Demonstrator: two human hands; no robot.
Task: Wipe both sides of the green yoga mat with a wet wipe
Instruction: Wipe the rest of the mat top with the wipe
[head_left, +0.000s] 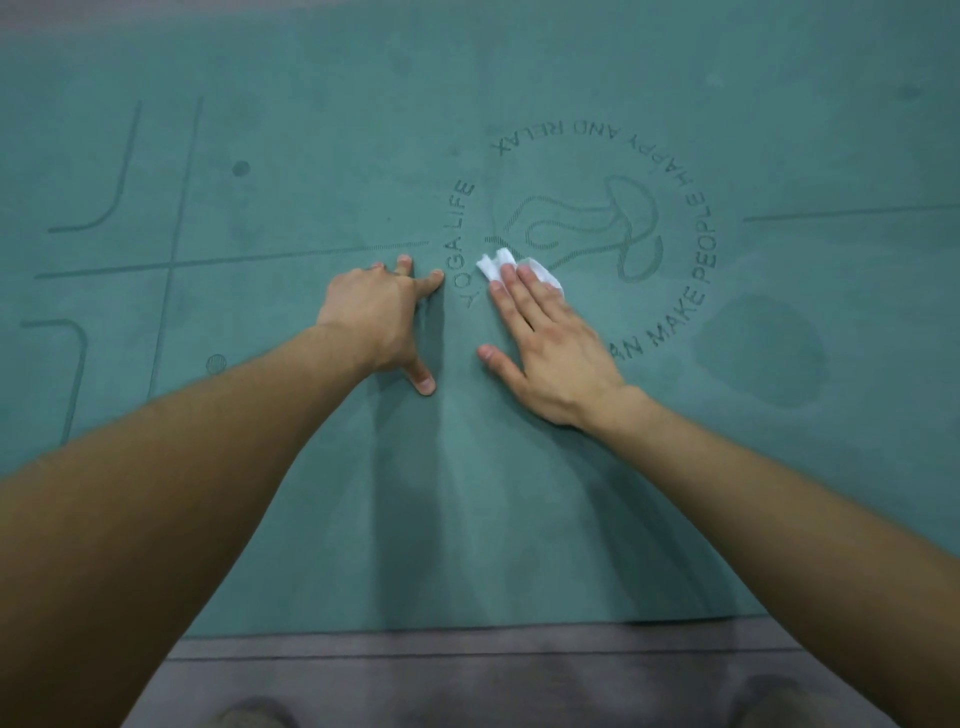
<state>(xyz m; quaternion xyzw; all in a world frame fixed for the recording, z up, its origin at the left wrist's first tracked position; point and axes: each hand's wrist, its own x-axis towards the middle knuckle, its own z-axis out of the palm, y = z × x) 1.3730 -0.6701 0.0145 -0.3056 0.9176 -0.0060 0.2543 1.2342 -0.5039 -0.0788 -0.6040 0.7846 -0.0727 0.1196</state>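
A green yoga mat (493, 519) lies flat and unrolled, printed side up, filling nearly the whole view from the head camera; its near edge meets a strip of grey-purple floor (467, 660) at the bottom.

At far left, printed alignment lines (171, 265) cross on the mat, with curved corner marks and two dark dots (241, 168) beside them.

Right of the lines, a person's bare left arm reaches forward, and the left hand (374, 322) braces on the mat. Its fingers are splayed, fingertips and thumb planted on the surface, the palm lifted, and it holds nothing.

Just beyond the index fingertip runs the lettering "YOGA LIFE" (462, 244), in the gap between the two hands.

Next comes a white wet wipe (493, 265), crumpled and lying on the mat at the left edge of a circular printed logo (597, 228). The right hand (545, 348) lies flat over it, straight fingers pressing the wipe down, the thumb spread out to the side on the mat. Only the wipe's far end shows past the fingertips.

The logo's ring of text reads in part "MAKE PEOPLE HAPPY AND RELAX" around a line drawing.

Farther right, near the ring but apart from it, sits a darker rounded patch (761, 351) on the mat's surface.
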